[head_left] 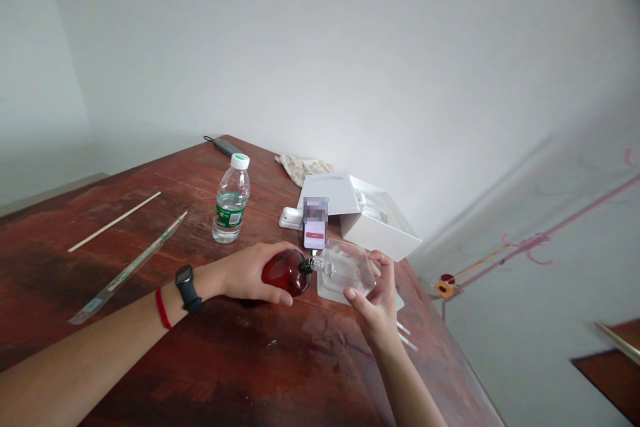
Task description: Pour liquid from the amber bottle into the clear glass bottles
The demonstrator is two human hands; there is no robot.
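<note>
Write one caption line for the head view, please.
Left hand tips a red bottle against a clear bottle held by the right hand.

Table fills the lower left of the frame. At centre, left hand holds a tipped bottle, its neck meeting the clear container in the right hand. Behind them: phone, open box, cloth. Water bottle stands upper left of the hands; stick and wrapped rod lie further left.
</note>
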